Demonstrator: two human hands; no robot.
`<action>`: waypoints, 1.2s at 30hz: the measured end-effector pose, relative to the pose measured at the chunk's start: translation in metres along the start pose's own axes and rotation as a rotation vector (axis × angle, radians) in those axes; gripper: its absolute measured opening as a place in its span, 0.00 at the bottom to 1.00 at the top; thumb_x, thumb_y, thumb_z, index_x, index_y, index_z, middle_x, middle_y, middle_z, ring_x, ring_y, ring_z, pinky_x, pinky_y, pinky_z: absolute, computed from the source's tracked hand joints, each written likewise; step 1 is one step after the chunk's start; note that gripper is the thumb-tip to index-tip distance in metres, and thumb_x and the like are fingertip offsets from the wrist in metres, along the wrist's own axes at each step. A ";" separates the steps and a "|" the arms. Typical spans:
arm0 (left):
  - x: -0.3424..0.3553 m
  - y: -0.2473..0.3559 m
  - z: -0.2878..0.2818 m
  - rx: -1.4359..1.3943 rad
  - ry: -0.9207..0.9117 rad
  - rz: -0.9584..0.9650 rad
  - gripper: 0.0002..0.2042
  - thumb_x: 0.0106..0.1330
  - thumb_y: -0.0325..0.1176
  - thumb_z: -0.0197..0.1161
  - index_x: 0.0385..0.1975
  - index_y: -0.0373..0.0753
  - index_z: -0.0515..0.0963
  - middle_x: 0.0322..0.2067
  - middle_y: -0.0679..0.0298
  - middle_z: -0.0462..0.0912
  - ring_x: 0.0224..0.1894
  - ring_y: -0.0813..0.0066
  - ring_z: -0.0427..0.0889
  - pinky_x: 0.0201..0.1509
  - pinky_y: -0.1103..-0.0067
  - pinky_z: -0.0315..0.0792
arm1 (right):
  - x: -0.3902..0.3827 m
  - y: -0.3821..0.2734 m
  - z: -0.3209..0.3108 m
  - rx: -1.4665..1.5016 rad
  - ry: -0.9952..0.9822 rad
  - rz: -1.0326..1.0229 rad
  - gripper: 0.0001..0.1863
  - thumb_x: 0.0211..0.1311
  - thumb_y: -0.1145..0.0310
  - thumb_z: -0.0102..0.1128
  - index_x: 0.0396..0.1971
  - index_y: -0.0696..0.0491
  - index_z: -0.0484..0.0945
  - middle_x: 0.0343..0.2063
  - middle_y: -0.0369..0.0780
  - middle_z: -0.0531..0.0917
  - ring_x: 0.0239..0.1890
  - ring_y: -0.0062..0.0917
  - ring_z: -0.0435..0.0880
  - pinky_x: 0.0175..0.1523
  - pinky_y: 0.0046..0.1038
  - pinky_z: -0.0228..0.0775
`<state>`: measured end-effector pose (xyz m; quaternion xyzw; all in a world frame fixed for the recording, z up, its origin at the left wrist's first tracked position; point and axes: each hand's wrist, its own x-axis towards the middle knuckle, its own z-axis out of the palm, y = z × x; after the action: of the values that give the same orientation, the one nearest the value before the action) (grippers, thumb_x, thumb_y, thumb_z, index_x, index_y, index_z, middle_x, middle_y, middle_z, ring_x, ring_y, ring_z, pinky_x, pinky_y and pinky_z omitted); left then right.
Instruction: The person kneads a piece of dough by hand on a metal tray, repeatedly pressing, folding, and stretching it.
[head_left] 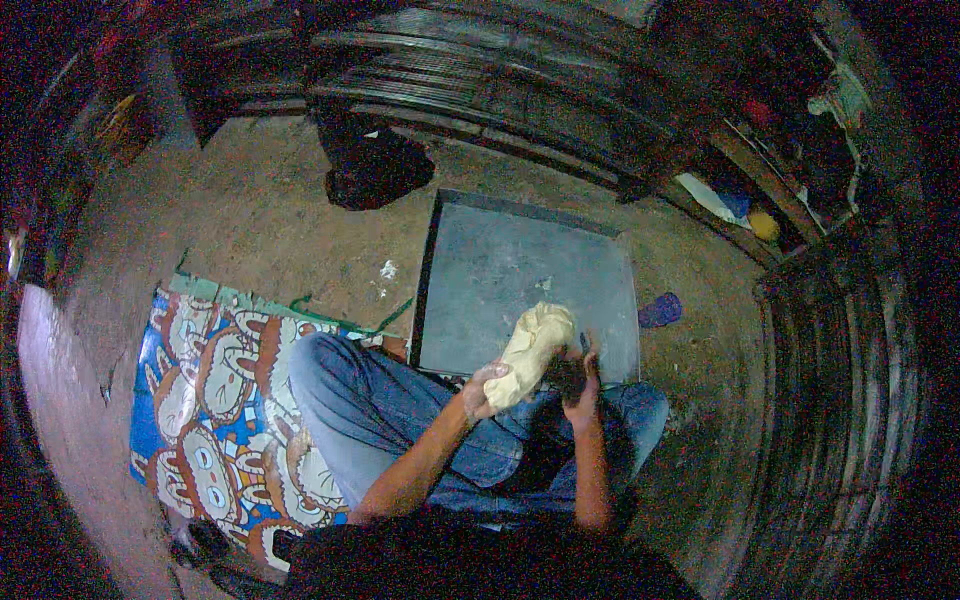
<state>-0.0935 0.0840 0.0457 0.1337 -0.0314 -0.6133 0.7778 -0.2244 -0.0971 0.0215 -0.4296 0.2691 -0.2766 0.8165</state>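
Note:
A long, pale yellow lump of dough [532, 348] hangs above the near edge of a square grey tray [500, 235] with a dark rim. My left hand [484, 391] is closed around the dough's lower end, and a pale coating shows on its fingers. Just right of the dough, my right hand [581, 384] is raised with its fingers stretched out. Shadow covers its palm, and no object can be made out in it. Both hands are over my lap, between my knees in blue jeans [375, 410].
A cartoon-patterned mat [215, 400] lies at my left. Beyond the tray's far left corner sits a dark bag-like bundle [375, 170]. A small purple thing [660, 310] is right of the tray. White specks [388, 269] dot the floor. Slatted walls [820, 420] enclose the room.

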 end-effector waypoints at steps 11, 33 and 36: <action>0.006 -0.004 0.009 0.159 -0.142 -0.137 0.41 0.57 0.41 0.71 0.66 0.36 0.55 0.55 0.58 0.74 0.51 0.65 0.79 0.55 0.71 0.75 | 0.023 -0.050 0.039 -0.350 -0.406 -0.146 0.30 0.65 0.52 0.52 0.62 0.53 0.65 0.57 0.45 0.72 0.56 0.45 0.74 0.61 0.48 0.65; 0.013 0.021 0.039 1.156 0.219 0.176 0.48 0.38 0.44 0.81 0.61 0.32 0.63 0.53 0.56 0.77 0.53 0.64 0.77 0.59 0.71 0.70 | 0.061 -0.035 0.096 0.053 -0.370 -0.037 0.20 0.62 0.63 0.61 0.51 0.52 0.67 0.55 0.51 0.72 0.52 0.44 0.77 0.55 0.45 0.74; 0.001 0.030 0.025 0.991 0.215 0.252 0.40 0.40 0.43 0.80 0.54 0.30 0.71 0.48 0.56 0.80 0.49 0.66 0.80 0.56 0.71 0.72 | 0.003 -0.067 0.155 0.199 -0.256 -0.035 0.21 0.59 0.59 0.64 0.47 0.55 0.72 0.45 0.48 0.80 0.44 0.39 0.82 0.51 0.38 0.77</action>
<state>-0.0700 0.0853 0.0766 0.5432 -0.2533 -0.4095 0.6878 -0.1315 -0.0455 0.1533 -0.3828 0.1264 -0.2590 0.8777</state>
